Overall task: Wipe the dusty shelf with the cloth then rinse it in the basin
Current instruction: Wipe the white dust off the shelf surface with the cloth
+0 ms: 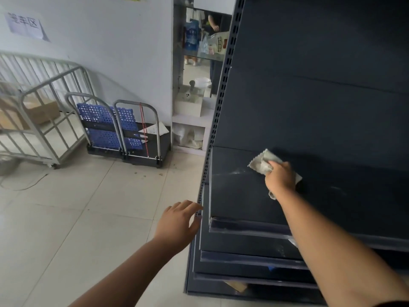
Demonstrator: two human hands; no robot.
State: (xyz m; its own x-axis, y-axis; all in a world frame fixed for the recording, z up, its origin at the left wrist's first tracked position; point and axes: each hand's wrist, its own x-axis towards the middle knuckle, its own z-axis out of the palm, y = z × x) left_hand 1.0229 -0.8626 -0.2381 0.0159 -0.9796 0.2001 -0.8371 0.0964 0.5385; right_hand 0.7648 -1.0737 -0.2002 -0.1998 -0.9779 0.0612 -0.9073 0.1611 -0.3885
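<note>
The cloth [263, 162], pale grey and crumpled, lies pressed against the top of the dark shelf [239, 196] near that shelf's left end, toward its back edge where it meets the upright back panel; one corner sticks out to the left, and another flap shows past the wrist on the right; a faint pale streak of dust runs across the shelf just left of the cloth; the right hand [280, 177] is on top of the cloth, fingers curled tight around its bunched middle, arm stretched forward over the front edges of the lower shelves; the left hand [179, 222] is empty, fingers spread loosely, fingertips touching or almost touching the perforated upright post [218, 111] at the shelf unit's left front corner; to the left, across the tiled floor [77, 218], folded blue platform trolleys [110, 127] stand against the white wall [99, 41], beside a grey metal cage cart [39, 111] holding cardboard boxes.
</note>
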